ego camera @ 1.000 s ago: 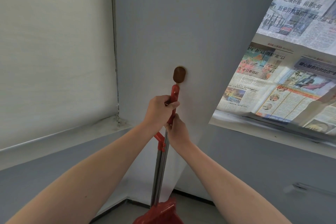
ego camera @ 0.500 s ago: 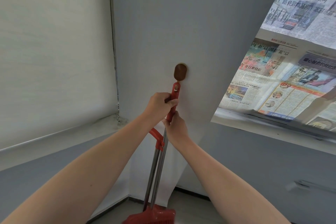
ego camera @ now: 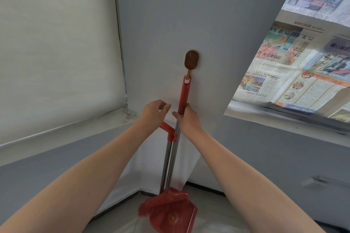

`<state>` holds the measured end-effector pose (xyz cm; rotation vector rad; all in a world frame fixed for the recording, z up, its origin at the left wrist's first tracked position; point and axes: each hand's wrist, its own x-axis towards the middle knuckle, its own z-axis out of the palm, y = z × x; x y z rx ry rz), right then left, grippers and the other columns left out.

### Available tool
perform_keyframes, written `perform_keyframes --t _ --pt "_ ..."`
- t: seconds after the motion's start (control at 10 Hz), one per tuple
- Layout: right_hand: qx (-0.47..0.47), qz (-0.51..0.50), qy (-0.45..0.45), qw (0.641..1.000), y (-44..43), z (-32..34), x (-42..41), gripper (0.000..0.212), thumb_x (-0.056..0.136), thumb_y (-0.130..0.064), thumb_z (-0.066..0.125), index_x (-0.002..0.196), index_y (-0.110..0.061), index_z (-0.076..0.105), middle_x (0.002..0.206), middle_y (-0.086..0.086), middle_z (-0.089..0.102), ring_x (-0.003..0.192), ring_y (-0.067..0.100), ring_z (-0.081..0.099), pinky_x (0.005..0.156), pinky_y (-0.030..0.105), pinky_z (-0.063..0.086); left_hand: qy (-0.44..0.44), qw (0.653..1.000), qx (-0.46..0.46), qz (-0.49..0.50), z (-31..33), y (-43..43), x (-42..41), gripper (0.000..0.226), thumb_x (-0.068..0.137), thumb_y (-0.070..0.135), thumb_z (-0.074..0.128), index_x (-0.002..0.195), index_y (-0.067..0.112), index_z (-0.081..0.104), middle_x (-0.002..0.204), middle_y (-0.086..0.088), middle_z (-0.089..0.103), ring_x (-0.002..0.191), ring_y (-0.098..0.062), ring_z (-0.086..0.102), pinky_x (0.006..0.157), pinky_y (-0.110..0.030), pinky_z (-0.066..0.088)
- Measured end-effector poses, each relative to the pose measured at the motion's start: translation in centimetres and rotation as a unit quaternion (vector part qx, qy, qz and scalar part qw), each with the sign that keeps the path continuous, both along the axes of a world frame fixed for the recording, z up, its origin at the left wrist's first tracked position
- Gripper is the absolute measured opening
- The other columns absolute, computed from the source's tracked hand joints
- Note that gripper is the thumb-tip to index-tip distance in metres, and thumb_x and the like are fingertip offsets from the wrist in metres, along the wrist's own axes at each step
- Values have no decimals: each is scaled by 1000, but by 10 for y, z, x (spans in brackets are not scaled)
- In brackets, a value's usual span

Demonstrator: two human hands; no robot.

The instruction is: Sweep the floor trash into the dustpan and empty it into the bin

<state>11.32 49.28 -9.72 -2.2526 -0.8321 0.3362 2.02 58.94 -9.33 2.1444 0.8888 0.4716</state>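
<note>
The broom (ego camera: 184, 92) hangs from the brown wall hook (ego camera: 191, 60), its red grip running almost straight up and down along the wall, the loop at its top caught on the hook's peg. The right hand (ego camera: 189, 119) is wrapped around the bottom of that red grip, fingers (ego camera: 176, 114) closed on it just above where the steel shaft starts. The left hand (ego camera: 154, 112) sits just beside it to the left, fingers half curled and holding nothing, apart from the grip. Beneath the left hand a red clip (ego camera: 170, 131) ties the broom's shaft to the dustpan's, the two poles running down side by side. At the bottom the bristles (ego camera: 162, 205) rest against the red dustpan (ego camera: 176, 217), low by the floor (ego camera: 121, 221) in the corner. I'd say the release is upward: lift along the long axis to clear the peg, then draw back. There's bare wall above; the newspaper-covered window (ego camera: 295, 66) stays well to the right.
</note>
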Motion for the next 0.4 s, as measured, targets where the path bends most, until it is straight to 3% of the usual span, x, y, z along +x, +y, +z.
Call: perform_keyframes --t 0.2,0.3,0.4 --pt "-5 6 30 1000 -14 1 -3 38 88 -32 64 113 -6 53 97 4 60 92 23 61 74 29 46 31 999 23 -37 -23 -21 -4 30 104 26 47 118 9 68 117 -7 69 106 -20 64 83 -22 40" --pt "-25 5 34 999 -27 -1 -8 38 88 -25 63 118 -4 51 108 10 62 101 28 61 79 30 46 57 996 47 -58 -29 -37 -3 29 104 21 44 112 5 68 105 -10 69 91 -20 66 78 -24 48" --pt "-40 -16 45 998 -49 -4 -11 39 89 -16 55 126 -4 47 122 15 58 112 30 57 93 35 47 87 990 57 -91 -30 -67 4 32 106 16 39 108 -1 66 101 -17 70 93 -32 70 81 -40 56"
